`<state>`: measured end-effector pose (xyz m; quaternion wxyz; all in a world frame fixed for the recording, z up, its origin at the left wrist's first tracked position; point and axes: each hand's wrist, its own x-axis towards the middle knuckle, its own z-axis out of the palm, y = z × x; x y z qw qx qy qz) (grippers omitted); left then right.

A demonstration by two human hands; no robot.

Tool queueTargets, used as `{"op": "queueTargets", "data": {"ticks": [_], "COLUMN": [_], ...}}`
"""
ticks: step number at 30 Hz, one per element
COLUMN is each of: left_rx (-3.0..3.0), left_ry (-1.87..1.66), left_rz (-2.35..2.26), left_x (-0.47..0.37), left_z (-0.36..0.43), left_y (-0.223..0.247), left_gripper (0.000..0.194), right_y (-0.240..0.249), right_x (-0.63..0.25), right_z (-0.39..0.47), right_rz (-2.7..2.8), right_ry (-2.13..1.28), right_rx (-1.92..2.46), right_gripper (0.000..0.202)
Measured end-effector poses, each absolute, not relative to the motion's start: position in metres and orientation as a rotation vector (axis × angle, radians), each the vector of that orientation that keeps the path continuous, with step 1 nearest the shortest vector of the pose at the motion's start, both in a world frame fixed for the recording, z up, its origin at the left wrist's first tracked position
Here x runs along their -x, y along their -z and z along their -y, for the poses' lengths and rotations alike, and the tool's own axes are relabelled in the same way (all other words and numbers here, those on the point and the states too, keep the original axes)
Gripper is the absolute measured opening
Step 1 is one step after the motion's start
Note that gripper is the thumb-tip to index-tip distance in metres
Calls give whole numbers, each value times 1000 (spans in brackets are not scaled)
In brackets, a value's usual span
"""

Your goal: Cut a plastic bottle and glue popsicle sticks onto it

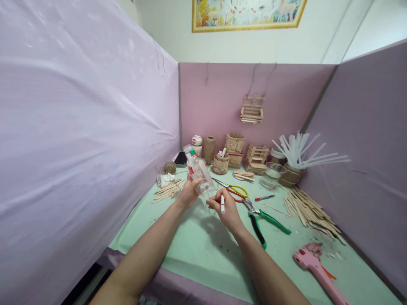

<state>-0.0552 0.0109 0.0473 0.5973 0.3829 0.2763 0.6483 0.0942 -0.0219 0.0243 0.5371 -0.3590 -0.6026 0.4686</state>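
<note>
A clear bottle [201, 173] with a green cap and red marks on its side is tilted above the table, its neck toward the back left. My left hand [190, 191] is wrapped round its side. At its lower end is my right hand [225, 207], fingers closed, with a white marker [222, 204] held in it. The fingertips of my right hand are close to the bottle's base; whether they touch it is hard to tell. Just right of the hands lie scissors [237, 190] with yellow and red handles.
Green-handled pliers [275, 221], a red pen [264, 198] and a pink glue gun [321, 271] lie to the right. Wooden sticks [311, 209] lie in piles at both sides. Glue sticks [297, 148] stand in a pot near a clear bowl [272, 176]. Decorated containers [220, 164] line the back.
</note>
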Motion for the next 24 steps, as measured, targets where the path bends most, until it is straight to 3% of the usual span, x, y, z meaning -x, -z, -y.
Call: {"op": "queueTargets", "data": {"ticks": [6, 10, 13, 24], "left_rx": [-855, -866, -896, -927], "left_ry": [-1438, -1488, -1476, -1333], "left_rz": [-535, -605, -647, -566], "left_x": [56, 59, 60, 60], "left_z": [-9, -12, -14, -14], "left_y": [-54, -51, -47, -44], "left_gripper": [40, 50, 57, 46], "right_y": [-28, -27, -26, -26], "right_x": [-98, -99, -98, -96], "right_z": [22, 20, 19, 22], "right_rz": [1258, 1179, 1165, 1204], "right_ry": [-867, -804, -803, -885], "right_rx": [793, 789, 786, 762], "right_gripper": [38, 36, 36, 32]}}
